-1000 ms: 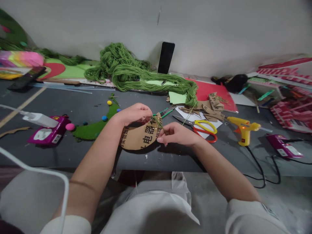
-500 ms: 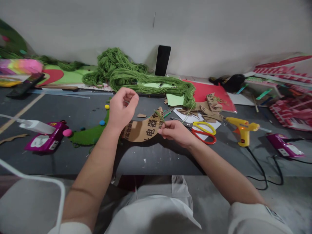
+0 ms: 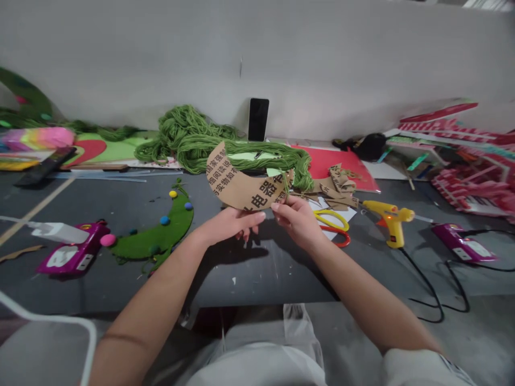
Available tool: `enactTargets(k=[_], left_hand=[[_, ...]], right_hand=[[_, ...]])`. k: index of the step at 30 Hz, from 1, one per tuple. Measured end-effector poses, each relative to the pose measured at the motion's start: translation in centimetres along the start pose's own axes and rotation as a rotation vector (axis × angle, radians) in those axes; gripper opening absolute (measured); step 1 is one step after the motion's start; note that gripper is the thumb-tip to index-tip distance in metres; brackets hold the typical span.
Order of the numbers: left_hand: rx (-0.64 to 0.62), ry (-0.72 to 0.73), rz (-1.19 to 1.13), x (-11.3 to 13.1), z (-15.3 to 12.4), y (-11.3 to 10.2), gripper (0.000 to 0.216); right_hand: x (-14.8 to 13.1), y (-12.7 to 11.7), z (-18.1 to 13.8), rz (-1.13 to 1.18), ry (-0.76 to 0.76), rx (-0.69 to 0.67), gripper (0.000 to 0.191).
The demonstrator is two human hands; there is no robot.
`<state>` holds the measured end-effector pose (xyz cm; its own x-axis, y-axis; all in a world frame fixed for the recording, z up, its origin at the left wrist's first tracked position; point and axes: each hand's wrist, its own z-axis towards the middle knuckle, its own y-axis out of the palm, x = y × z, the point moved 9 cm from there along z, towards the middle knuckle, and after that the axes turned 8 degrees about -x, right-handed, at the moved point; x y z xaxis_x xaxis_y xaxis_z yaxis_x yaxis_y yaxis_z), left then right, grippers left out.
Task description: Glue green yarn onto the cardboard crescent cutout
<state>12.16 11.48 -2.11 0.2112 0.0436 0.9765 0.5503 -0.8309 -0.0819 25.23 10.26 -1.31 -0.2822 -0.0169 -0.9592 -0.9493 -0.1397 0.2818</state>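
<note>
A crescent-shaped piece of brown cardboard (image 3: 237, 187) with black printed characters is held up over the dark table. My right hand (image 3: 295, 217) pinches its right end, where green yarn (image 3: 287, 185) is wound around the tip among small shiny spots of glue. Just under the crescent's lower edge is my left hand (image 3: 235, 222), thumb stretched to the right and fingers curled below. Whatever those fingers hold is hidden. Left of my hands lies a green crescent (image 3: 156, 233) with coloured pom-poms along it.
A heap of green yarn (image 3: 185, 139) and an upright phone (image 3: 258, 119) stand at the back. To the right are scissors (image 3: 333, 220), cardboard scraps (image 3: 340, 185) and a yellow glue gun (image 3: 389, 214) with a cord. Purple power strips (image 3: 74, 249) sit at both sides.
My left hand has dropped from above the cardboard to below its edge. The cardboard has been raised and tilted, showing more of its left end. My view has shifted slightly.
</note>
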Motion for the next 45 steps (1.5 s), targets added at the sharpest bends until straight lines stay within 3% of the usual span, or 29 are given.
enactTargets(k=[5, 10, 18, 32, 45], left_hand=[[0.359, 0.209, -0.331, 0.0, 0.1, -2.4, 0.036], [0.484, 0.356, -0.545, 0.8, -0.2, -2.9, 0.043], [0.509, 0.295, -0.641, 0.4, -0.7, -3.9, 0.048], [0.485, 0.249, -0.750, 0.2, -0.6, -3.6, 0.028], [0.494, 0.252, -0.704, 0.1, -0.5, -3.7, 0.038]], right_hand=[[0.0, 0.1, 0.0, -0.031, -0.019, -0.002, 0.035], [-0.4, 0.4, 0.3, -0.225, -0.044, -0.024, 0.037], [-1.1, -0.6, 0.5, -0.206, -0.124, 0.078, 0.044], [-1.3, 0.3, 0.2, -0.326, -0.112, 0.014, 0.038], [-1.3, -0.9, 0.3, -0.316, -0.146, 0.116, 0.034]])
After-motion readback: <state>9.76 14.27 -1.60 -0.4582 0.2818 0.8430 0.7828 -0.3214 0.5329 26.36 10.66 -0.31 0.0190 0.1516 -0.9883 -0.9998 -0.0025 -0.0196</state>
